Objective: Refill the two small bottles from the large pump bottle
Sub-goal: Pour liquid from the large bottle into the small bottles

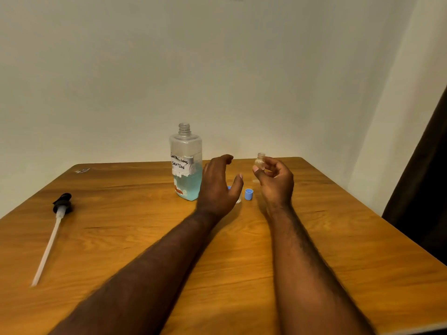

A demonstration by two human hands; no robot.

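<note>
Small clear bottle [260, 161] pinched in right hand [275, 182] fingertips — left hand [217, 187] loosely open, empty, beside large uncapped bottle [185, 163].

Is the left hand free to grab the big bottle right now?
Probably yes. The left hand is open and empty, hovering just beside the large bottle with nothing between them; the right hand holds the small bottle off to the side.
</note>
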